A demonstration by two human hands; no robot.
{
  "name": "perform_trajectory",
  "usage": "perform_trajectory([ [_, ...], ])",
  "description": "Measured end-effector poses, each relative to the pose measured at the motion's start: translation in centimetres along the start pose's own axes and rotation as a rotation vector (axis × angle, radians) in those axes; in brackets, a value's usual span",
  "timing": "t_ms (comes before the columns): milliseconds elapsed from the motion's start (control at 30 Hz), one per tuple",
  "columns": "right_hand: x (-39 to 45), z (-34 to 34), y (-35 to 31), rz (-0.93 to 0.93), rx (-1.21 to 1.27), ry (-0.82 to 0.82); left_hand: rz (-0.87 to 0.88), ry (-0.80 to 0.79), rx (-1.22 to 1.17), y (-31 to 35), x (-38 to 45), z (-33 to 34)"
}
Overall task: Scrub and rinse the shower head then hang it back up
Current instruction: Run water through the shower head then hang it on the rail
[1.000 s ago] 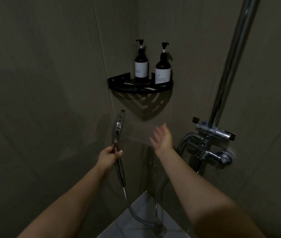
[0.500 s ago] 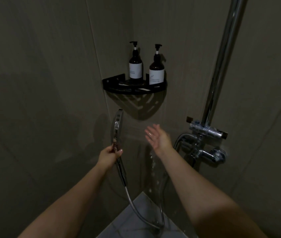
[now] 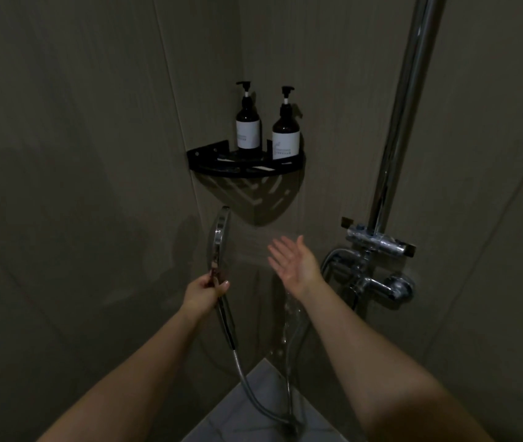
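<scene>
Both hands up | left hand [image 3: 203, 293] still grips shower head [image 3: 218, 237] | right hand [image 3: 295, 263] opened flatter, in spray

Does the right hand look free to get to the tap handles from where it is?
Probably yes: the right hand is open and empty in the spray, and nothing sits between it and the tap just beside it.

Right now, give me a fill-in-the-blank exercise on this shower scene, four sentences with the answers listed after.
1. The shower head is held by the ______ hand.
2. The right hand is open, with its palm in the ______ from the shower head.
3. On the black corner shelf stand ______ pump bottles.
4. The tap is fixed to the wall, to the ______ of the right hand.

Missing words: left; spray; two; right
</scene>
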State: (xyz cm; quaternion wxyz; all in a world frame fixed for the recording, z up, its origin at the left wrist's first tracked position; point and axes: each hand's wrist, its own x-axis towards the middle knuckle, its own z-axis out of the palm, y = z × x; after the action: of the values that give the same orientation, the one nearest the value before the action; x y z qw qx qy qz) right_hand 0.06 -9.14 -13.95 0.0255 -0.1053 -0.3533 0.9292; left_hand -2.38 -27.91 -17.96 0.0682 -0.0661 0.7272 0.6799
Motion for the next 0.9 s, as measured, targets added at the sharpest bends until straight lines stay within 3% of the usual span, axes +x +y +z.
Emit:
perform_trajectory([
  [167,-0.7,-2.2,-0.2,0.009,-0.306,0.145,0.016,-0.003,-0.007,0.3,0.0,0.0],
  [400,-1.2,-8.9,0.7,0.195,-0.904,0.367,0.029,0.006,0.003,0.6,0.4,0.2],
  [567,-1.8,-12.1,-0.4,0.266,-1.374,0.35,0.018,0.022,-0.024,0.3,0.5,0.7],
  [667,-1.7,-12.1,-1.6,0.301,-1.472,0.319,0.013,0.027,-0.019,0.3,0.7,1.2],
  [767,-1.6,-12.6,-1.9,0.387,-1.62,0.189,0.013,0.041,-0.001,0.4,1.1,1.4],
  [900,-1.2,-12.8,-1.1,0.366,-1.694,0.226,0.05,0.05,0.051,1.0,0.9,1.7],
])
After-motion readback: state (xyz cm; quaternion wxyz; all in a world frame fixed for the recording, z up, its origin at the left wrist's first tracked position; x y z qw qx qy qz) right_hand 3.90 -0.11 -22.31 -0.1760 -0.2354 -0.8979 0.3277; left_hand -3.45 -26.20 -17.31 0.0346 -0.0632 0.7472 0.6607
